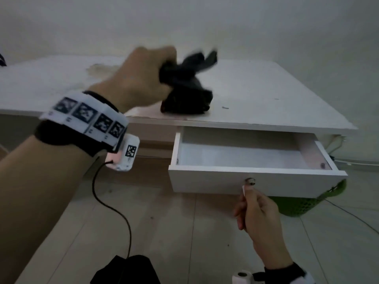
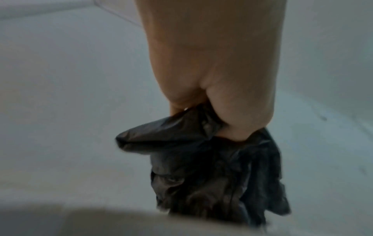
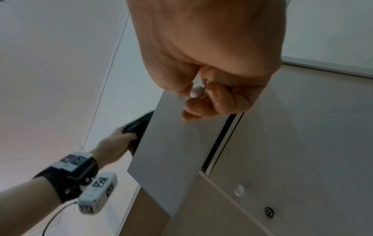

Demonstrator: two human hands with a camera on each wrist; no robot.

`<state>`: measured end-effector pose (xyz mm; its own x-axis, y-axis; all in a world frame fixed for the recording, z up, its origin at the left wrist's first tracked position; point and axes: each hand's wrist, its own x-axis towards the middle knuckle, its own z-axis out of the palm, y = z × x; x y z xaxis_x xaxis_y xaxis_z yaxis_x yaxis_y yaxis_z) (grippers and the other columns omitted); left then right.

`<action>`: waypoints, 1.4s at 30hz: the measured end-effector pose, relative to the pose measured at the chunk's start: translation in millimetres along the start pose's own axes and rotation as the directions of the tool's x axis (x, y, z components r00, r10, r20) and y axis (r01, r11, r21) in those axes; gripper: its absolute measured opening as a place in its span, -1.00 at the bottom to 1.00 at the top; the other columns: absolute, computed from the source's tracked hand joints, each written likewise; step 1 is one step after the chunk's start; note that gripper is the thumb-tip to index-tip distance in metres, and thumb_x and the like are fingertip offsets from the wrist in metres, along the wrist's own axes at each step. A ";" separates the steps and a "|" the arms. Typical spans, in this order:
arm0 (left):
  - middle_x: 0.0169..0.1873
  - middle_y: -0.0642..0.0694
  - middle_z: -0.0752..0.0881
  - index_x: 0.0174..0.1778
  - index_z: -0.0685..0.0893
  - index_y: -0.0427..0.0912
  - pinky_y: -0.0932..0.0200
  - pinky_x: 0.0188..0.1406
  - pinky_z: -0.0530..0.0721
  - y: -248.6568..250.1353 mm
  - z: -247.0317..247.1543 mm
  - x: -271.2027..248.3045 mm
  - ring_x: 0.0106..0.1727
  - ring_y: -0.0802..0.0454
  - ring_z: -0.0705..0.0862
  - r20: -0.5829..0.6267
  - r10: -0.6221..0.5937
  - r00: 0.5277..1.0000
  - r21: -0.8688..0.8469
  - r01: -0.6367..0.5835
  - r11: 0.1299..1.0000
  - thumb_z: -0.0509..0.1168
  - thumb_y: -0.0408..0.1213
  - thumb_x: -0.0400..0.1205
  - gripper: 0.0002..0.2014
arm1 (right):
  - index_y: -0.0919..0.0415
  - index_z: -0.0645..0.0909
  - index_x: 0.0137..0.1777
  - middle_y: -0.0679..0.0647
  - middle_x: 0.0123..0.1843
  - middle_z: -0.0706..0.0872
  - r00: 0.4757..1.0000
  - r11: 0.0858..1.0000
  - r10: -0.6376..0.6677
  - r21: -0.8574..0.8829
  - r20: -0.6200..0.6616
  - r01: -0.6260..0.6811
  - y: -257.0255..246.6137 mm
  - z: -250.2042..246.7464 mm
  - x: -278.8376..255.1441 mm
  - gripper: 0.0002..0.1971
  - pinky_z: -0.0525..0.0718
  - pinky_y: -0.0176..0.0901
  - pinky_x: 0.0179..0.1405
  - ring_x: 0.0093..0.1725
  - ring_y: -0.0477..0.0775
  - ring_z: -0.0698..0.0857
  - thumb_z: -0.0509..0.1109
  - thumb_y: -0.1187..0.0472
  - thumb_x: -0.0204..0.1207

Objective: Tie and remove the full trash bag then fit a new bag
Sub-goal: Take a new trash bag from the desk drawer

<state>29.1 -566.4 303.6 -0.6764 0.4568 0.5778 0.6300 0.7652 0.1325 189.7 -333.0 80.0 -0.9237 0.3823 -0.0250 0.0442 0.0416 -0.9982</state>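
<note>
My left hand [image 1: 143, 76] grips a crumpled black trash bag [image 1: 186, 89] just above the white desk top [image 1: 256, 89]; the bag's lower folds hang down close to the surface. In the left wrist view the fingers [image 2: 232, 111] are curled tight round the black bag [image 2: 212, 167]. My right hand [image 1: 256, 210] pinches the small round knob [image 1: 250, 182] of the pulled-out white drawer [image 1: 256, 156], which looks bare inside. In the right wrist view the knob [image 3: 196, 93] sits between thumb and fingers. A green mesh bin [image 1: 307, 203] stands on the floor under the drawer's right end.
A wall rises behind the desk. Pale tiled floor [image 1: 164, 232] spreads below. Cables [image 1: 348, 162] run along the floor at the right. A second knob [image 3: 239, 190] marks a lower drawer front. A dark cloth shape [image 1: 127, 271] lies at the bottom edge.
</note>
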 end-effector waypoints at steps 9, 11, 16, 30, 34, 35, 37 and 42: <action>-0.10 -0.03 0.71 0.53 0.43 0.26 0.13 -0.22 0.51 -32.1 48.4 -12.3 -0.18 0.06 0.64 0.457 -0.189 0.869 -0.014 0.220 0.975 0.26 -0.05 0.69 -0.55 | 0.12 0.56 -0.24 0.09 -0.44 0.67 0.999 0.999 0.005 -0.041 -0.050 -0.007 -34.0 29.7 79.7 -0.58 0.53 -0.07 -0.47 -0.50 0.07 0.53 0.16 -0.13 0.72; -0.15 -0.02 0.72 0.47 0.48 0.23 0.13 -0.26 0.54 -33.5 51.0 -13.9 -0.20 0.05 0.65 0.452 -0.180 0.873 -0.011 0.207 0.978 0.26 0.01 0.68 -0.60 | 0.14 0.55 -0.28 0.15 -0.44 0.68 0.997 0.998 -0.015 -0.060 -0.078 0.011 -40.4 39.5 114.0 -0.57 0.48 -0.17 -0.56 -0.58 0.07 0.51 0.12 -0.08 0.75; -0.02 -0.04 0.72 0.47 0.50 0.20 0.09 -0.09 0.54 -34.2 51.9 -14.5 -0.12 0.01 0.66 0.433 -0.180 0.883 -0.013 0.206 0.978 0.27 0.10 0.67 -0.57 | 0.14 0.56 -0.30 0.19 -0.46 0.69 0.983 0.988 -0.116 -0.115 -0.146 0.099 -32.7 49.9 153.7 -0.57 0.48 -0.22 -0.58 -0.60 0.09 0.53 0.11 -0.04 0.73; 0.00 -0.15 0.77 0.27 0.68 -0.08 -0.01 0.00 0.65 -25.4 54.9 -14.7 0.00 -0.19 0.70 0.390 -0.180 0.903 -0.112 0.241 0.964 0.29 -0.08 0.59 -0.65 | 0.17 0.63 -0.07 0.18 -0.33 0.74 0.991 0.954 0.093 -0.293 0.091 -0.063 -22.3 19.6 85.8 -0.58 0.57 -0.17 -0.45 -0.47 0.03 0.63 0.16 -0.16 0.71; -0.09 -0.19 0.74 0.07 0.68 -0.16 -0.01 -0.13 0.65 -18.2 25.5 -16.8 -0.06 -0.26 0.71 0.487 -0.201 0.850 -0.103 0.284 0.953 0.19 -0.14 0.50 -0.69 | 0.22 0.62 -0.18 0.15 -0.38 0.76 0.964 0.877 0.251 -0.441 0.088 -0.189 -83.9 -19.1 29.1 -0.65 0.55 -0.28 -0.54 -0.56 -0.04 0.63 0.23 0.00 0.72; -0.11 -0.19 0.76 0.05 0.69 -0.16 -0.02 -0.18 0.66 -13.6 15.2 -20.6 -0.09 -0.27 0.73 0.510 -0.209 0.834 -0.103 0.301 0.948 0.18 -0.15 0.50 -0.69 | 0.24 0.63 -0.18 0.16 -0.38 0.76 0.948 0.859 0.308 -0.453 0.079 -0.241 -100.0 -31.1 12.6 -0.67 0.54 -0.32 -0.57 -0.56 -0.05 0.63 0.25 0.05 0.71; -0.14 -0.16 0.79 0.05 0.72 -0.12 0.01 -0.22 0.67 5.9 -8.3 -32.1 -0.12 -0.27 0.76 0.568 -0.223 0.792 -0.104 0.338 0.935 0.17 -0.15 0.53 -0.71 | 0.32 0.62 -0.17 0.18 -0.36 0.77 0.903 0.802 0.425 -0.489 0.065 -0.343 -127.8 -57.6 -27.3 -0.66 0.55 -0.33 -0.58 -0.56 -0.06 0.62 0.28 0.07 0.71; 0.05 -0.14 0.83 0.31 0.69 -0.04 0.08 -0.10 0.64 103.4 -43.3 -52.3 0.00 -0.21 0.79 0.771 -0.068 0.633 -0.222 0.368 0.903 0.25 -0.24 0.67 -0.70 | 0.34 0.60 -0.19 0.31 -0.31 0.77 0.691 0.571 0.721 -0.520 -0.053 -0.635 -155.9 -139.1 -127.1 -0.61 0.49 -0.33 -0.63 -0.56 -0.07 0.60 0.30 0.00 0.68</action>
<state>146.2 -530.8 321.9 -0.7653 0.5868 -0.2644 0.4047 0.7581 0.5113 353.1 -259.7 246.5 -0.5862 0.3435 -0.7337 0.8101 0.2609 -0.5251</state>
